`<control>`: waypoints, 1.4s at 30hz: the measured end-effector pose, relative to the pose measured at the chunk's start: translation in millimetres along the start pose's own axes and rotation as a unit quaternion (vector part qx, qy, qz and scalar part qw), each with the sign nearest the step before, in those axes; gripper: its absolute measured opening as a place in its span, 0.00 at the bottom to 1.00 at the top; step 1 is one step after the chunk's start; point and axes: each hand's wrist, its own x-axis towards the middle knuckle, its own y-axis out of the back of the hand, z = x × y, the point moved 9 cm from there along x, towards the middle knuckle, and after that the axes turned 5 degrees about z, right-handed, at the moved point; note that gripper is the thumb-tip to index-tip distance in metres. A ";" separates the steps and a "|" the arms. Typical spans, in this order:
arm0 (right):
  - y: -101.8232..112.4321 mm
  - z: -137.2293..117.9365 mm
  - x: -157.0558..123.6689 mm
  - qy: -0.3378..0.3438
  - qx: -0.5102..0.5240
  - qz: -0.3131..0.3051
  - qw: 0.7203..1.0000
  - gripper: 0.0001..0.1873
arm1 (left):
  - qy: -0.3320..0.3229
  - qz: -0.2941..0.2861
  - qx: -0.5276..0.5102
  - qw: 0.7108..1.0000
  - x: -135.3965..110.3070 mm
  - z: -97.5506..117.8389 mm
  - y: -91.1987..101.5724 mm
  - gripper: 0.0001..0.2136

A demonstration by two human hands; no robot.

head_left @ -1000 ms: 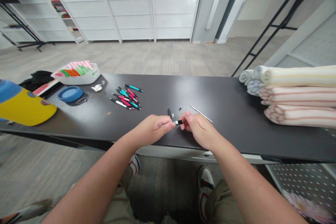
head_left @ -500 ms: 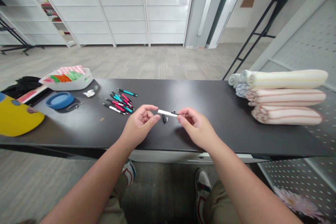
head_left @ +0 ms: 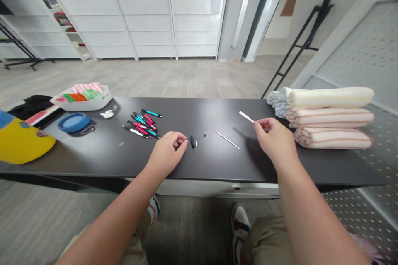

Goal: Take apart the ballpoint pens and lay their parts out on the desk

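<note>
My right hand (head_left: 275,137) pinches a white pen barrel (head_left: 246,116) and holds it up above the black table (head_left: 217,161), to the right of centre. My left hand (head_left: 166,153) rests on the table with curled fingers pinched together; what they hold I cannot make out. Just right of it lie a small black pen part (head_left: 192,141), a tiny white bit and a small dark piece (head_left: 204,135). A thin white refill (head_left: 227,140) lies between my two hands. A pile of several pink, teal and white pens (head_left: 142,123) lies to the left.
Rolled striped towels (head_left: 329,116) are stacked at the table's right end. At the left stand a white tray of coloured items (head_left: 82,97), a blue ring-shaped dish (head_left: 73,122), a small white object (head_left: 106,114) and a yellow object (head_left: 21,140). Shelving and white cabinets line the far wall.
My hands have come apart. My right hand carried the white barrel away to the right and upward. My left hand dropped to the table by the small black part.
</note>
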 end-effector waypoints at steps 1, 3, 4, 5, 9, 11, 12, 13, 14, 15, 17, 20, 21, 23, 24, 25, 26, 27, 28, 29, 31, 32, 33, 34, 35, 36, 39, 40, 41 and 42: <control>6.6 7.4 3.3 0.009 -0.100 0.011 0.995 0.15 | -0.017 -0.009 0.016 1.000 0.1 4.8 -1.5 0.07; 13.8 23.8 8.3 0.008 -0.229 0.001 0.974 0.14 | -0.048 -0.027 0.039 0.998 -0.2 13.0 -5.5 0.07; 15.1 31.7 9.8 0.007 -0.270 -0.013 0.963 0.14 | -0.062 -0.036 0.048 0.996 -0.5 15.9 -7.8 0.08; 15.7 38.8 10.6 0.007 -0.303 -0.026 0.953 0.15 | -0.076 -0.042 0.054 0.995 -0.8 18.0 -10.0 0.09; 17.0 54.6 10.3 0.018 -0.370 -0.043 0.928 0.17 | -0.111 -0.048 0.058 0.991 -1.7 20.0 -15.3 0.11; 17.9 55.5 8.6 0.020 -0.378 -0.042 0.924 0.17 | -0.115 -0.049 0.058 0.990 -1.7 18.8 -16.4 0.11; 18.7 54.1 7.3 0.020 -0.380 -0.040 0.924 0.18 | -0.116 -0.050 0.057 0.990 -1.8 18.4 -16.7 0.11; 19.7 51.4 5.8 0.020 -0.381 -0.036 0.924 0.18 | -0.117 -0.052 0.056 0.990 -1.9 18.2 -16.9 0.11; 20.8 47.1 3.8 0.021 -0.381 -0.030 0.924 0.19 | -0.117 -0.055 0.055 0.990 -2.1 18.3 -17.0 0.11; 21.6 40.9 1.5 0.026 -0.379 -0.022 0.925 0.20 | -0.117 -0.058 0.055 0.990 -2.3 18.4 -17.1 0.11; 21.7 22.6 -5.1 0.050 -0.369 0.003 0.928 0.20 | -0.115 -0.061 0.055 0.990 -2.6 18.7 -16.8 0.11; 12.8 -18.7 -23.6 0.133 -0.310 0.036 0.941 0.15 | -0.109 -0.061 0.053 0.991 -2.7 19.2 -15.9 0.12; 7.0 -34.6 -33.1 0.171 -0.277 0.038 0.945 0.14 | -0.105 -0.060 0.051 0.991 -2.7 19.2 -15.4 0.12; -12.5 -66.2 -58.5 0.254 -0.201 0.000 0.946 0.11 | -0.097 -0.057 0.046 0.993 -3.2 19.7 -14.0 0.12; -24.9 -81.1 -74.5 0.297 -0.164 -0.038 0.940 0.11 | -0.093 -0.052 0.044 0.993 -3.8 20.2 -12.9 0.11; -37.7 -95.1 -92.5 0.341 -0.132 -0.083 0.927 0.11 | -0.090 -0.047 0.042 0.994 -4.6 21.1 -11.5 0.10; -48.9 -107.4 -111.2 0.381 -0.106 -0.124 0.910 0.11 | -0.089 -0.042 0.041 0.994 -5.8 22.2 -10.1 0.09; -58.6 -117.5 -129.5 0.417 -0.087 -0.160 0.890 0.11 | -0.089 -0.037 0.041 0.995 -7.2 23.4 -8.8 0.08; -66.3 -124.7 -145.3 0.444 -0.078 -0.187 0.873 0.10 | -0.090 -0.034 0.041 0.994 -8.9 24.6 -7.9 0.07; -72.5 -129.2 -157.7 0.461 -0.074 -0.205 0.860 0.10 | -0.091 -0.034 0.045 0.994 -10.6 25.1 -7.8 0.07; -80.7 -132.9 -172.5 0.478 -0.075 -0.221 0.847 0.10 | -0.101 -0.034 0.055 0.993 -14.1 25.8 -8.2 0.06; -83.0 -132.8 -175.2 0.480 -0.076 -0.221 0.845 0.09 | -0.107 -0.033 0.063 0.992 -15.7 25.4 -8.4 0.06; -84.3 -131.9 -175.4 0.479 -0.077 -0.218 0.847 0.09 | -0.113 -0.030 0.072 0.991 -17.1 24.4 -8.4 0.05; -84.4 -130.2 -173.1 0.475 -0.077 -0.211 0.851 0.09 | -0.116 -0.026 0.081 0.990 -18.2 22.9 -8.3 0.05; -83.6 -127.6 -168.6 0.467 -0.077 -0.202 0.857 0.09 | -0.117 -0.022 0.091 0.989 -19.1 21.0 -8.0 0.05; -81.8 -124.1 -162.1 0.455 -0.080 -0.189 0.866 0.09 | -0.117 -0.019 0.100 0.988 -19.8 19.2 -7.5 0.05; -70.0 -107.6 -132.8 0.400 -0.111 -0.125 0.901 0.08 | -0.111 -0.014 0.117 0.987 -20.6 15.5 -6.5 0.06; -64.4 -100.0 -121.1 0.377 -0.130 -0.098 0.912 0.08 | -0.108 -0.016 0.119 0.987 -20.5 14.9 -6.5 0.07; -59.0 -91.1 -109.3 0.351 -0.150 -0.074 0.921 0.07 | -0.107 -0.018 0.119 0.987 -20.3 14.7 -6.8 0.08; -54.5 -82.2 -98.7 0.329 -0.167 -0.057 0.928 0.07 | -0.106 -0.021 0.117 0.987 -19.8 14.7 -7.2 0.10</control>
